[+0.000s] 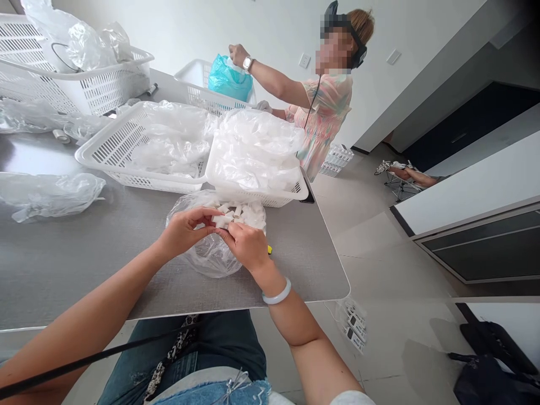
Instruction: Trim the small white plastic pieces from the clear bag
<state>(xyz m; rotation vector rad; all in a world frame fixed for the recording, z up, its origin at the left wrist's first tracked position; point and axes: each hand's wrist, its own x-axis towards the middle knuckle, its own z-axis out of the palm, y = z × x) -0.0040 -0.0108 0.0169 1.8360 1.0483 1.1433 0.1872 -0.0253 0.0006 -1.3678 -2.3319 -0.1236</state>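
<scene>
My left hand (188, 226) and my right hand (247, 243) meet over a clear plastic bag (211, 259) on the table. Thumb and forefinger of the left pinch a small white piece (222, 221), and the right hand's fingers close on its near side. Its exact kind is not plain; it looks like a short tube. More short white tubes (238, 211) lie loose in the bag just beyond my fingers. A bit of something yellow (270, 250) shows beside my right wrist.
Two white baskets (164, 181) of clear bags stand just beyond my hands. A larger basket (101, 93) stands far left. Bagged goods (50, 194) lie at left. Across the table a person (324, 107) holds a blue bag (230, 81) over another basket. The table edge (327, 236) runs along the right.
</scene>
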